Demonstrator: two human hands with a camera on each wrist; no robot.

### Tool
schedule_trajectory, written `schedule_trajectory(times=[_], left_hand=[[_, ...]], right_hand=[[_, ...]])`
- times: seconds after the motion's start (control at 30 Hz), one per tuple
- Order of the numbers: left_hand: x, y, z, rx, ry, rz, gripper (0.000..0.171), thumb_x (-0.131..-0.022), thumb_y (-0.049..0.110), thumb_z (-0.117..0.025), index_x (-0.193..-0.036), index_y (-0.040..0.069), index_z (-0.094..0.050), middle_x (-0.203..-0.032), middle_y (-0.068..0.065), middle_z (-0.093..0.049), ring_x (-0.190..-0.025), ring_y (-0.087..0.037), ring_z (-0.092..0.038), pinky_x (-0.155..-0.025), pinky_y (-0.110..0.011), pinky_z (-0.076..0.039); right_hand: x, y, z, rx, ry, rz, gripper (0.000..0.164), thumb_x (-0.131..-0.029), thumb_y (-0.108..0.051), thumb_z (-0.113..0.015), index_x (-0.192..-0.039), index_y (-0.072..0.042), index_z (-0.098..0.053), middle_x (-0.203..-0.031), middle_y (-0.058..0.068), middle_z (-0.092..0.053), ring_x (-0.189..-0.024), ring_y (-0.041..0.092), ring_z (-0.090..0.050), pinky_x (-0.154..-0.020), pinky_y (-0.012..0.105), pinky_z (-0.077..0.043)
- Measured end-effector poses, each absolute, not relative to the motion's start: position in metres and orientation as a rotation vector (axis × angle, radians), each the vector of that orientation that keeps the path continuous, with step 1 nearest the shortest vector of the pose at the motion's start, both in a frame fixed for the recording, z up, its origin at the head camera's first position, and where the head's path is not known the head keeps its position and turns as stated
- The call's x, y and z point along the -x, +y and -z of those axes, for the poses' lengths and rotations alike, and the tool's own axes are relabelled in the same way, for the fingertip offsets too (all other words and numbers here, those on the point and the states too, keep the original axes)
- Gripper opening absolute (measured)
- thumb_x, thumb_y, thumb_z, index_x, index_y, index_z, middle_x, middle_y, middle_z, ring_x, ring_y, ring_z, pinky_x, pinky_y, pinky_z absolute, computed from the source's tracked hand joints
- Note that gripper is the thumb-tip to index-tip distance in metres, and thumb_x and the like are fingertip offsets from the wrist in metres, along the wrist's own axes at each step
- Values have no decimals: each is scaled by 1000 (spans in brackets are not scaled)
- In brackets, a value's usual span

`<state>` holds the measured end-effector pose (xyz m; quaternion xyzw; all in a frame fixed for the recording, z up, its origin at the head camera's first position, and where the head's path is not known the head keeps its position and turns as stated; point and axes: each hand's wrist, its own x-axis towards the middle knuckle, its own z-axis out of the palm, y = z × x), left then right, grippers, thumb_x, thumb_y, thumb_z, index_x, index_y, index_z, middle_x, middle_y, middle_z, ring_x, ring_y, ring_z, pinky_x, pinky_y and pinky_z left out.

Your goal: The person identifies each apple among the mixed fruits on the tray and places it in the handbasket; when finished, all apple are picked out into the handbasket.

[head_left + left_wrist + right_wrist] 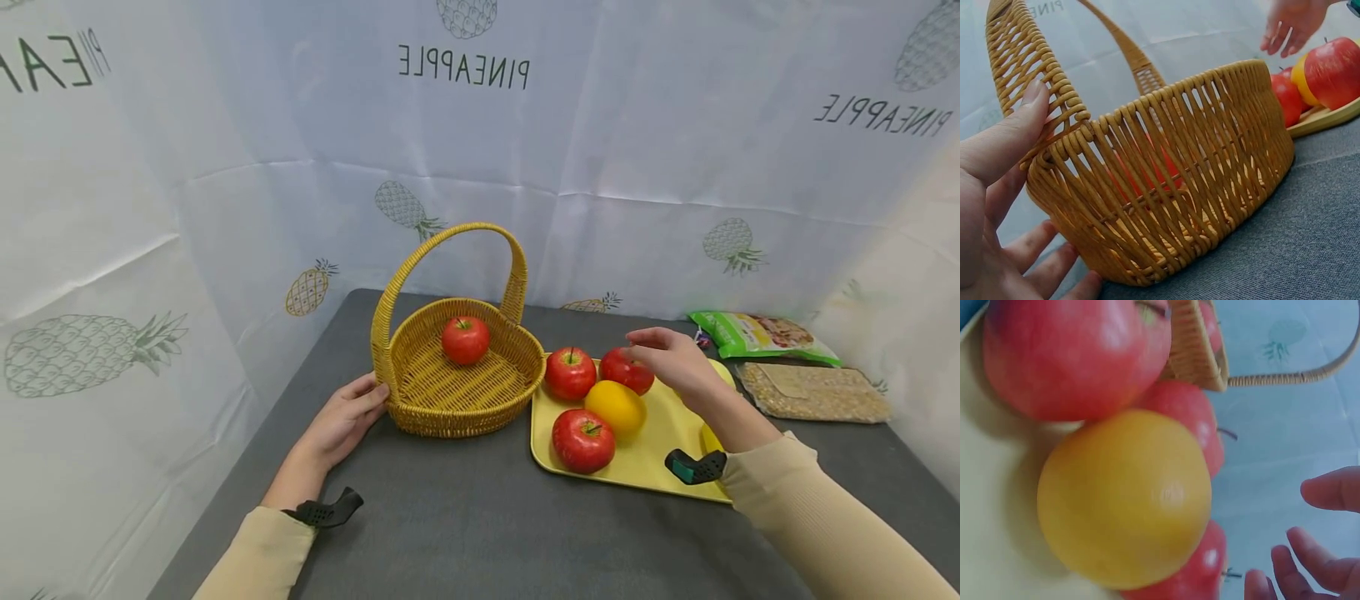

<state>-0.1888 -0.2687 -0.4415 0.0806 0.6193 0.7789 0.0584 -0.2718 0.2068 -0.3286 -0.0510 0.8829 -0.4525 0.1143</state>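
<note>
A wicker basket [450, 423] with a tall arched handle stands on the dark table, holding one red apple [465, 342]. My left hand [348, 421] touches its left side; in the left wrist view the thumb lies against the handle's foot and the fingers are spread along the wall. To the right, a pale yellow tray [663, 458] carries red apples [583, 442] and a yellow-orange round fruit [617, 408]. Over the tray, near its back apple [626, 372], hovers my right hand [675, 365], fingers apart and holding nothing in the right wrist view.
Behind the right forearm, yellow items [711, 442] on the tray are mostly hidden. A green food packet [776, 335] and a clear pack of grains [813, 392] lie at the table's back right. A white pineapple-print cloth [630, 175] hangs behind.
</note>
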Motion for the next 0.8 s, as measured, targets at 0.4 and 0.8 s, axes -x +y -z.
schedule_trajectory(times=[0.4, 0.8], left_hand=[[189, -269, 440, -243, 1878, -2356, 52, -107, 21, -59, -149, -7, -44, -151, -15, -45, -134, -13, -49, -107, -26, -43], [187, -269, 439, -288, 1860, -2363, 38, -108, 20, -58, -142, 5, -57, -147, -10, -50, -139, -17, -46, -108, -25, -43]], right_hand=[[278, 223, 341, 67, 2620, 1252, 80, -101, -33, -65, -157, 7, -24, -158, 32, -27, -140, 50, -31, -113, 65, -31], [286, 234, 357, 56, 2429, 1343, 91, -102, -32, -65, -159, 11, -8, -163, 34, -12, -146, 50, -25, -117, 60, -29]])
